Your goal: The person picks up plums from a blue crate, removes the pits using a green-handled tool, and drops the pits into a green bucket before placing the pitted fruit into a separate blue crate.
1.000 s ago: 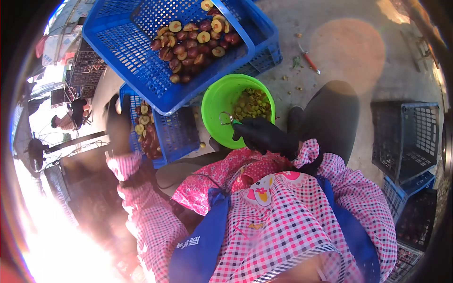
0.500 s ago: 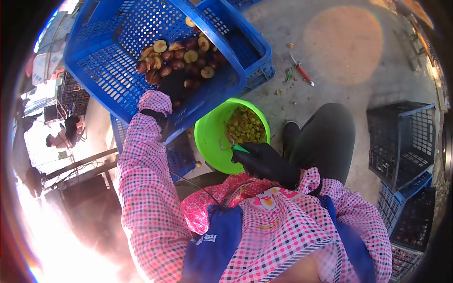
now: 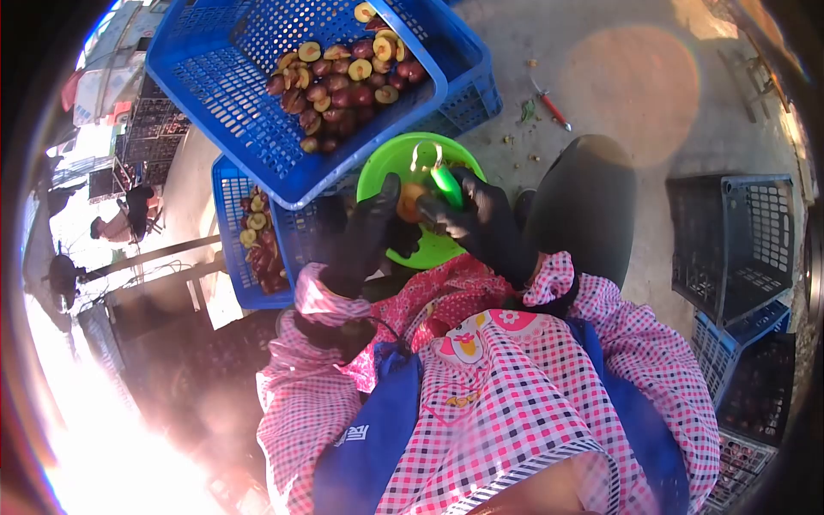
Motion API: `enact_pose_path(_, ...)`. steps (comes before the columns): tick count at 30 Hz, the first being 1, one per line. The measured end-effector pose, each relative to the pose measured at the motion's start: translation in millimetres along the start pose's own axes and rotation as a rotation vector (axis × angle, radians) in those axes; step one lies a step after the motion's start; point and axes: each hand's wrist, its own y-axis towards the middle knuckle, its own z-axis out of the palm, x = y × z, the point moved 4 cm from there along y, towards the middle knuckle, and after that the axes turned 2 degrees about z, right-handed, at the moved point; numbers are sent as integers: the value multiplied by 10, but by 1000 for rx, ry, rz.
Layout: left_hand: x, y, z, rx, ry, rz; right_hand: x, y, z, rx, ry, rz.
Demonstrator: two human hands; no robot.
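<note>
Lining up, seemingly: over the bucket's edge (image 3: 378,163), left hand (image 3: 371,227) grips 1 fruit piece (image 3: 410,202), right hand (image 3: 482,221) a looped tool (image 3: 447,186) (next needs steadiness).

White characters (image 3: 352,434) on the blue cloth (image 3: 386,403) are unreadable.

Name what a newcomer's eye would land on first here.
Probably the bright green bucket near the middle; over it, the black-gloved left hand holds an orange-brown fruit piece and the right hand grips a green-handled tool. Next, the blue crate at upper left, with its heap of cut fruit.
</note>
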Motion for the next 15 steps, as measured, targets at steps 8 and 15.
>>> enact_pose_path(8,380,76,98,-260,-438,246,-107,-126,162,-64,-568,-548)
enact_pose_path(15,270,15,52,-298,316,624,-96,-178,215,90,-458,-341)
